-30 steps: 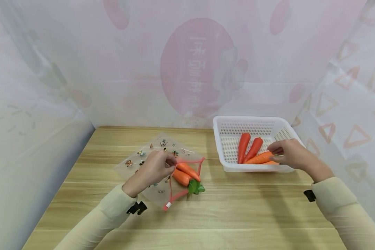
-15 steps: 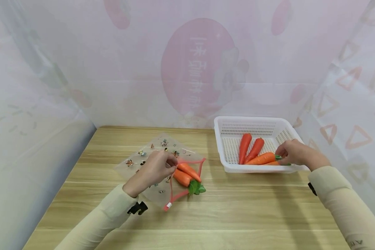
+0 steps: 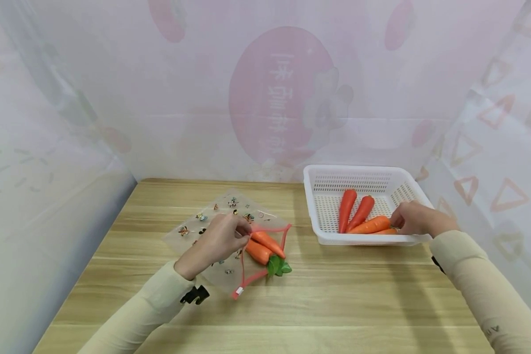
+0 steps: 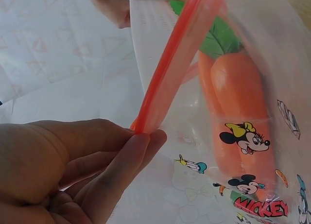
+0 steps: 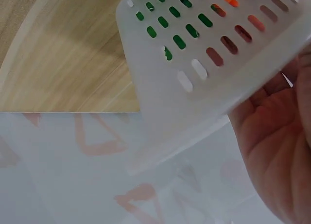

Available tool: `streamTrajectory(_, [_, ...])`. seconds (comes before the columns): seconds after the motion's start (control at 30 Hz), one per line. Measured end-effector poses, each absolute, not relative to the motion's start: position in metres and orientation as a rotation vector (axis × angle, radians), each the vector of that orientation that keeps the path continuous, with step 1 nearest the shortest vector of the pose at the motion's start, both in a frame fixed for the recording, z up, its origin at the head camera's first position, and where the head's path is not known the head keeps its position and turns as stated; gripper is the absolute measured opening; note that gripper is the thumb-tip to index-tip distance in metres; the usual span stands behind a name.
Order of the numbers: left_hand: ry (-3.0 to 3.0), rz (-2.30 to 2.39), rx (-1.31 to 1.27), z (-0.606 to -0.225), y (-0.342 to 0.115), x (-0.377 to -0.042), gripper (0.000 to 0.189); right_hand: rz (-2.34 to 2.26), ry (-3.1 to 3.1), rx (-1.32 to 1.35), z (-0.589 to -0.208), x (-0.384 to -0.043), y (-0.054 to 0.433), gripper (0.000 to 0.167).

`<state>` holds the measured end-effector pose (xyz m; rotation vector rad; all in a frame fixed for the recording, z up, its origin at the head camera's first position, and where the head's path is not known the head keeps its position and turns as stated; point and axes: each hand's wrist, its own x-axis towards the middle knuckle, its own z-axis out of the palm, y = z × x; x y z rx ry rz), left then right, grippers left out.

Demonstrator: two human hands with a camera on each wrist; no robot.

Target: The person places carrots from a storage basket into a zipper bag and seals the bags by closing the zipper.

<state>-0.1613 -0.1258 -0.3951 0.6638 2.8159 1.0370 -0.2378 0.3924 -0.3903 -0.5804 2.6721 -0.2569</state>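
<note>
Two smooth, tapered carrots (image 3: 269,244) in a translucent plastic bag (image 3: 223,204)

wood-grain tabletop (image 3: 336,300) | back sheet (image 3: 168,93): faded pink circle (image 3: 253,98) | triangle-printed right sheet (image 3: 491,162) | pale left sheet (image 3: 40,206)

Between my fingers (image 4: 119,178) the bag (image 3: 234,211) is thin, smooth, see-through plastic. The carrots (image 3: 370,224) look smooth and glossy, the basket (image 3: 367,239) is matt, milky plastic, the surface (image 3: 327,300) shows smooth wood grain, and my sleeves (image 3: 155,295) are matt cloth.
</note>
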Motion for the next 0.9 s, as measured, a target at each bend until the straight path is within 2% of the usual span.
streamTrajectory(0.1, [2.813,1.035,0.666,-0.395,-0.125,-0.161,0.011,-0.240,2.655,-0.583,-0.393,-0.238,0.392,0.010])
streamTrajectory(0.3, [2.813,1.034,0.665,-0.395,-0.125,-0.161,0.012,-0.227,2.625,-0.531,-0.402,-0.238,0.392,0.021])
streamTrajectory(0.67, [2.800,1.048,0.678,-0.394,-0.125,-0.161,0.013,-0.194,2.613,-0.489,-0.406,-0.245,0.392,0.008])
streamTrajectory(0.9, [2.798,1.047,0.670,-0.395,-0.124,-0.161,0.013,-0.208,2.650,-0.496,-0.410,-0.246,0.395,0.013])
